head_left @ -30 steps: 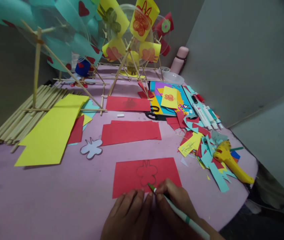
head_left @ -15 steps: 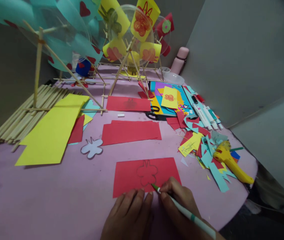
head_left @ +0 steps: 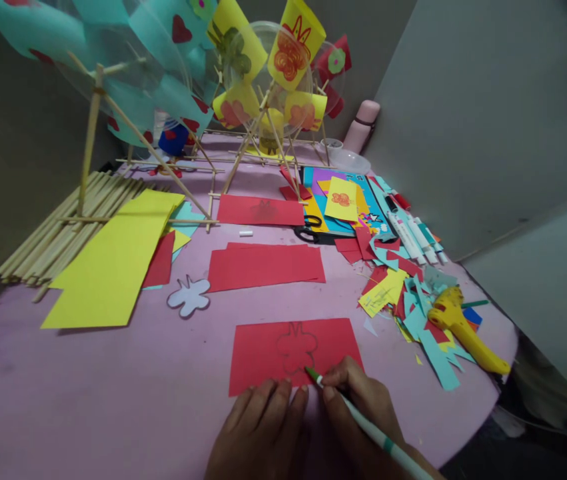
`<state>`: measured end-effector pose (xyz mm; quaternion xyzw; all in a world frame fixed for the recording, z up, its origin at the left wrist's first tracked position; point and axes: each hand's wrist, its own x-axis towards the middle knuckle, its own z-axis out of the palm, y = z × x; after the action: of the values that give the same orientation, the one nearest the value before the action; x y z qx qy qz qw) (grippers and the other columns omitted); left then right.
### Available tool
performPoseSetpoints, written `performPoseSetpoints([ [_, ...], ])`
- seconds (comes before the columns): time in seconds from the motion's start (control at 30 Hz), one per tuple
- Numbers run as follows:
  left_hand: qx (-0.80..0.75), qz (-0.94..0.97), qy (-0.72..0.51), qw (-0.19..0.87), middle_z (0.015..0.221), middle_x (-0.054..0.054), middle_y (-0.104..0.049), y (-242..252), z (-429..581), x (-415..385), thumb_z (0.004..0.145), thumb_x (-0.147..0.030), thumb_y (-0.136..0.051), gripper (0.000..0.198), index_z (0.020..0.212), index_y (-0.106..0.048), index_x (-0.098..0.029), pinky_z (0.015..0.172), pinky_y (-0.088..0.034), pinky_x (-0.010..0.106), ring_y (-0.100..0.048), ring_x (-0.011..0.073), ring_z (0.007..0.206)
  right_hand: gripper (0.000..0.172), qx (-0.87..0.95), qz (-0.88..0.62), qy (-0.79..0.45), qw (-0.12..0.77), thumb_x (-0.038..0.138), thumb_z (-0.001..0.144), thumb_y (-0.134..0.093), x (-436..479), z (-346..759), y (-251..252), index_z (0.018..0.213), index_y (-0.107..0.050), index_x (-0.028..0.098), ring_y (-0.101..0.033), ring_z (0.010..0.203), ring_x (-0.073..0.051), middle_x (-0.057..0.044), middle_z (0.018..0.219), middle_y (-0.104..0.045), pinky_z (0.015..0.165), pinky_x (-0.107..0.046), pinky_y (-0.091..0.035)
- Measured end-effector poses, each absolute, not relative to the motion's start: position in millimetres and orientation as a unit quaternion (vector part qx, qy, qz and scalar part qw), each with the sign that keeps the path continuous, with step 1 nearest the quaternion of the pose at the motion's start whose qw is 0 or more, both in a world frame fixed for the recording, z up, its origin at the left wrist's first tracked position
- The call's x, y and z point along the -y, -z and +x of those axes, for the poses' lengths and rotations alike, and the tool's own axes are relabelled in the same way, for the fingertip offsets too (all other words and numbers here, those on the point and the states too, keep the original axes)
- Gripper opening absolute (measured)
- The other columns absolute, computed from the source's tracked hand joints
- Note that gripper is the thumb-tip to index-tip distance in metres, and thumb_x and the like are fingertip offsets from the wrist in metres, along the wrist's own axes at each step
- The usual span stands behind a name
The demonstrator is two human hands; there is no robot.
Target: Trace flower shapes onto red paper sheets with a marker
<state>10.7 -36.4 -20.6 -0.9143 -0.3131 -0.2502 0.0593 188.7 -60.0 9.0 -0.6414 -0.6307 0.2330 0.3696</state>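
Note:
A red paper rectangle (head_left: pixel 258 353) lies flat on the pink table before me, bearing a dark butterfly outline. My left hand (head_left: pixel 263 427) rests flat on its lower edge, fingers stretched out. In my right hand (head_left: pixel 358 407) a white marker (head_left: pixel 370 427) with a green tip is pinched; the tip touches the paper at the lower right of the outline. A pale butterfly cutout (head_left: pixel 189 295) with a dark edge lies up and to the left. Beyond the paper sit more red paper strips (head_left: pixel 266 267), and behind them another red strip (head_left: pixel 238 209) with a dark butterfly drawing.
Yellow paper (head_left: pixel 108 267) and wooden sticks (head_left: pixel 53 230) lie left. Stick frames with paper-decorated wheels (head_left: pixel 270 73) stand at the back. To the right are scissors (head_left: pixel 308 230), markers (head_left: pixel 408 233), paper scraps (head_left: pixel 433 353), a yellow glue gun (head_left: pixel 468 333) and a pink bottle (head_left: pixel 362 127).
The whole view has shifted slightly, so things appear a little further right and lower. Both hands stay in nearly the same place on the paper, with the marker tip still on the outline.

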Motion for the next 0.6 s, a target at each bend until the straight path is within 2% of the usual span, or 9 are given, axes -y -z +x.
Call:
performPoseSetpoints([
  [0.13,0.317,-0.914,0.247,0.056,0.097,0.001,-0.068,21,10,34,0.099,-0.023,-0.023,0.039,0.105,-0.061,-0.020,0.075,-0.045,0.034,-0.060,0.0200,0.086,0.013,0.620,-0.647,-0.237,0.375,0.021,0.081,-0.042,54,178,-15,0.069,-0.048,0.023,-0.046,0.035,-0.011,0.007,0.045,-0.048,0.037,-0.019,-0.034],
  [0.27,0.313,-0.915,0.251,0.047,0.093,0.004,-0.067,21,13,33,0.096,-0.018,-0.026,0.037,0.099,-0.062,-0.018,0.073,-0.047,0.034,-0.059,0.0210,0.084,0.009,0.590,-0.662,-0.261,0.381,0.019,0.076,-0.044,44,170,-10,0.069,-0.048,0.022,-0.045,0.037,-0.010,0.007,0.046,-0.044,0.038,-0.018,-0.034],
  [0.47,0.330,-0.908,0.255,0.042,0.094,0.006,-0.066,20,13,36,0.096,-0.019,-0.026,0.037,0.101,-0.062,-0.016,0.075,-0.048,0.032,-0.057,0.0196,0.086,0.009,0.611,-0.633,-0.258,0.399,0.015,0.075,-0.044,40,169,-2,0.071,-0.049,0.021,-0.049,0.040,-0.011,0.006,0.050,-0.049,0.040,-0.018,-0.038],
  [0.6,0.327,-0.907,0.259,0.055,0.094,0.005,-0.067,21,12,37,0.096,-0.013,-0.023,0.039,0.100,-0.062,-0.014,0.076,-0.047,0.034,-0.058,0.0197,0.086,0.009,0.607,-0.637,-0.272,0.389,0.015,0.076,-0.045,41,169,-2,0.072,-0.049,0.021,-0.049,0.041,-0.011,0.006,0.050,-0.049,0.040,-0.018,-0.038],
])
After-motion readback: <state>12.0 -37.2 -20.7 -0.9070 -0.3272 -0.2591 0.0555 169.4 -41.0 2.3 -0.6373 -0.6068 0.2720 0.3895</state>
